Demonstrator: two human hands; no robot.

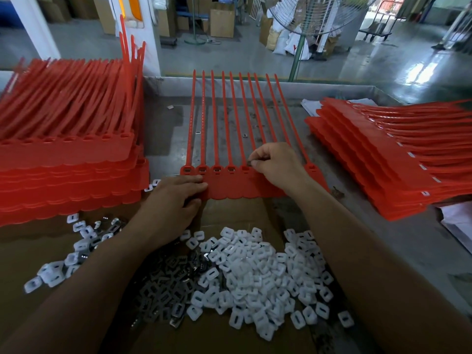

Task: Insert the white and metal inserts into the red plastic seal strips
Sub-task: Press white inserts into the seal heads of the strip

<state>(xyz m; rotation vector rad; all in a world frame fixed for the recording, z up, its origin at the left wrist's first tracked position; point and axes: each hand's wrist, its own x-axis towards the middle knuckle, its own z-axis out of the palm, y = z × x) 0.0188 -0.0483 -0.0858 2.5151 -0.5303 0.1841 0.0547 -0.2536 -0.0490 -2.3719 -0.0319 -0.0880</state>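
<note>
A red seal strip sheet (229, 186) lies flat in the middle of the table, its several long tails pointing away from me. My left hand (173, 200) rests on the sheet's near left corner, fingers fairly straight. My right hand (275, 167) pinches a small dark metal insert (251, 163) just above a socket near the middle of the row. The sockets left of it hold inserts. In front of me lie a heap of white inserts (258, 274) and a heap of metal inserts (166, 284) on cardboard (229, 215).
A tall stack of red seal sheets (69, 159) stands at the left. Another stack (383, 159) with white inserts fitted lies at the right. Loose white inserts (58, 267) are scattered at the near left. A standing fan (301, 42) rises beyond the table's far rim.
</note>
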